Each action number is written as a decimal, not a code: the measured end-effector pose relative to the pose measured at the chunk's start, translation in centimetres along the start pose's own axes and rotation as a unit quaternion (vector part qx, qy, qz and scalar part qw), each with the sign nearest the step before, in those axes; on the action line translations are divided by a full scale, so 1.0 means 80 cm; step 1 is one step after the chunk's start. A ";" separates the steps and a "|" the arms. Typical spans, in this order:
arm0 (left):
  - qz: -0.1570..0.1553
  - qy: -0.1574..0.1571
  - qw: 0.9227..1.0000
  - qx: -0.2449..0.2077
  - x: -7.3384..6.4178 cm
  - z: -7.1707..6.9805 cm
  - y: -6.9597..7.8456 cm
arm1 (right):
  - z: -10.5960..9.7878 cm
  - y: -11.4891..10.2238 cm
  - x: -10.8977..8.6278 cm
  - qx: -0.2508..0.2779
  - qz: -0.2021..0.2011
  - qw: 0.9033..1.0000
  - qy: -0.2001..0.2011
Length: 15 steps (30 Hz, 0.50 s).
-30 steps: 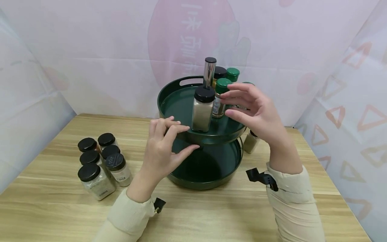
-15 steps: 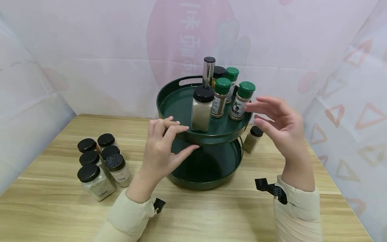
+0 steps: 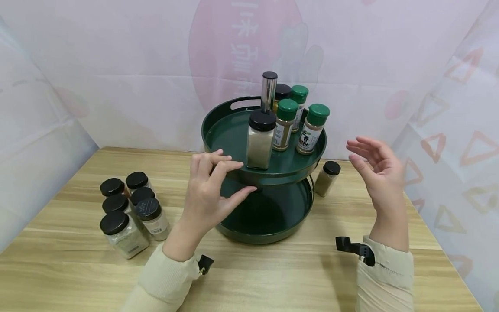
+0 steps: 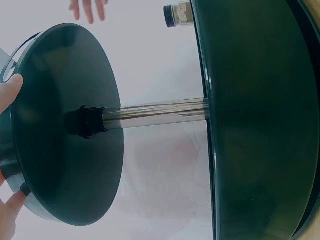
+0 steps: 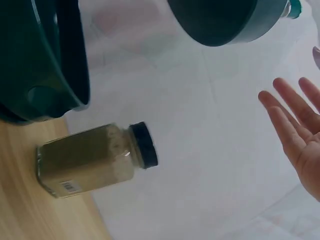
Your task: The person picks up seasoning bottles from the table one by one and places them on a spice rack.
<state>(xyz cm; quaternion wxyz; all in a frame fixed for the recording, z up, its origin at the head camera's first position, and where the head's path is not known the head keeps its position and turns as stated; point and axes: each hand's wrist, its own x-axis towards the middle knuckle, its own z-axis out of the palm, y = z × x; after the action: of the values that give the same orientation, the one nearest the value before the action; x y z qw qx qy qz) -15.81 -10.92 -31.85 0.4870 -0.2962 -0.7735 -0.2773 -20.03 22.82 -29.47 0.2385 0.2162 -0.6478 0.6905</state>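
Shifted farther right of the tiered stand (image 3: 267, 216), the right hand (image 3: 379, 173) hovers, fingers released, while the left hand (image 3: 207, 189) grips the upper tray (image 3: 230, 130), where the rightmost green-capped jar (image 3: 308, 138) stands.

Head view looks down; wrist views share trays (image 3: 230, 130).

The upper tray (image 3: 229, 132) leaves room at left; green-capped jars (image 3: 308, 138) block its right.

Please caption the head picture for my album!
Left hand holding the green stand, right hand empty, green-capped jars up top.
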 end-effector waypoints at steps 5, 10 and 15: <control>-0.002 -0.001 1.000 -0.002 0.000 0.001 0.001 | -0.013 0.020 -0.001 -0.059 0.042 0.997 -0.011; -0.002 -0.004 1.000 -0.001 0.000 0.002 0.000 | -0.025 0.038 -0.003 -0.115 0.092 0.989 -0.027; -0.003 -0.009 1.000 0.003 0.001 -0.001 0.000 | -0.032 0.056 -0.002 -0.155 0.142 0.977 -0.044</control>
<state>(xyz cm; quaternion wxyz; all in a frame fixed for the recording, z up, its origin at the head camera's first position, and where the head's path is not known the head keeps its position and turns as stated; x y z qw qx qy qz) -15.77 -10.99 -31.77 0.4806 -0.2946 -0.7794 -0.2735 -22.63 25.18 -33.32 0.1400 0.1120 -0.7810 0.5982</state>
